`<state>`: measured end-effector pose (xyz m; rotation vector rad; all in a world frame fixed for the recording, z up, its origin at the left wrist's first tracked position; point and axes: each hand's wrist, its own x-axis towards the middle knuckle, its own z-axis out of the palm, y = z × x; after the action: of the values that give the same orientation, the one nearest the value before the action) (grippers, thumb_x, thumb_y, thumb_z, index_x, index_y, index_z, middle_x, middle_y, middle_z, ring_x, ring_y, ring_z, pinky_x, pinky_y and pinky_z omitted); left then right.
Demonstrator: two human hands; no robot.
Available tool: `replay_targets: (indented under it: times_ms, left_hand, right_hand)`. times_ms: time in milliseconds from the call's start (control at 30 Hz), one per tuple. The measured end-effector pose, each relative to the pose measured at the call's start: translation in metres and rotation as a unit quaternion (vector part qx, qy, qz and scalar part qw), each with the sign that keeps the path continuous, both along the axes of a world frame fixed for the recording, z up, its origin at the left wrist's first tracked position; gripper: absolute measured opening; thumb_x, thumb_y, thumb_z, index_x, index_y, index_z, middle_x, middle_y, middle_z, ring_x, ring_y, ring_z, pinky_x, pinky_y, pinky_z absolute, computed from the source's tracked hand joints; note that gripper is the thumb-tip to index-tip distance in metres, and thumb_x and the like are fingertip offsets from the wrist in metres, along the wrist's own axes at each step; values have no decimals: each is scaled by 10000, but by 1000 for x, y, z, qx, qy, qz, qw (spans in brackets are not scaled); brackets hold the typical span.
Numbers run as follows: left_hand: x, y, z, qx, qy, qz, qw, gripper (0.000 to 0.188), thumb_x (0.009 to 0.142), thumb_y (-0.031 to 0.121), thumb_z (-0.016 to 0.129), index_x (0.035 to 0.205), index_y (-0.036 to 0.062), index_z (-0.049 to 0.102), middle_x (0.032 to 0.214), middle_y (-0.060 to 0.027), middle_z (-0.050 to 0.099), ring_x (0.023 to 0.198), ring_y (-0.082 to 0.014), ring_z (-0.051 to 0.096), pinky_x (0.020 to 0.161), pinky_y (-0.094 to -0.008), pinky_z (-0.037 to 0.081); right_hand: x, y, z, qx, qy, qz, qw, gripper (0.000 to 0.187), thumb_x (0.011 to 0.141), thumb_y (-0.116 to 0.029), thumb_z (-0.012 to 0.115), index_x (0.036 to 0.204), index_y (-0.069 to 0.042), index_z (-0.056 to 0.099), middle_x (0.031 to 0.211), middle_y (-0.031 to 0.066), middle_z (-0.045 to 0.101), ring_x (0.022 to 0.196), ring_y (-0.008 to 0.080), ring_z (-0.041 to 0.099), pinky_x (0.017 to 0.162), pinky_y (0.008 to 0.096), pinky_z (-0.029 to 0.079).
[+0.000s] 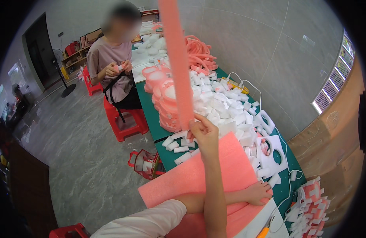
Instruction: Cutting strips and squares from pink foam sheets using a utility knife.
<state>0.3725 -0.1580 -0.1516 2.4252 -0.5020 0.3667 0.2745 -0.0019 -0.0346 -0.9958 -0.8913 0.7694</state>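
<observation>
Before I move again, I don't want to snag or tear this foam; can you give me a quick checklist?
1. Strip gripped: right hand pinches the lower end of the pink foam strip. Ok.
2. Strip's upper end free: it runs out of the picture. Cannot tell.
3. Sheet steadied: left hand lies flat on the pink foam sheet. Ok.
4. Arms uncrossed: right forearm crosses over left forearm. Not ok.
5. Sheet's far edge uncluttered: white foam pieces crowd it. Not ok.
</observation>
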Motion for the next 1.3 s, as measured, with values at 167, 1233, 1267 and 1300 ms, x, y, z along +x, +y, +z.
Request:
replay_targets:
  times_ms: [167,1233,1267,1300]
  left_hand:
    - [1,-1,-6,-6,-34,1,999,270,703,317,562,943,192,567,950,-101,452,954,-263,399,774,-370,309]
    - [1,0,-1,-12,12,-5,1000,252,698,300,577,927,194,567,948,-100,453,959,-266,397,788,-373,308]
    - [1,0,-1,-11,18,-7,1000,252,699,301,576,926,194,567,950,-100,452,960,-266,396,788,-373,308]
    - [1,0,-1,-12,18,-7,1000,252,699,301,576,926,194,567,950,-100,452,960,-266,396,788,-373,308]
  right_hand:
    - [-7,2,-3,-159,48,36,985,292,808,-151,592,992,73,551,617,92,579,408,90,482,359,188,348]
    - [-56,10,-13,-63,-34,82,994,251,843,-175,551,1040,-21,549,630,11,561,549,56,522,457,172,396]
    - [-56,10,-13,-68,-34,79,994,251,843,-175,551,1040,-21,549,630,11,561,549,56,522,457,172,396]
    - [-56,10,-13,-68,-37,79,994,248,841,-172,550,1041,-25,551,628,8,559,549,55,521,455,173,395]
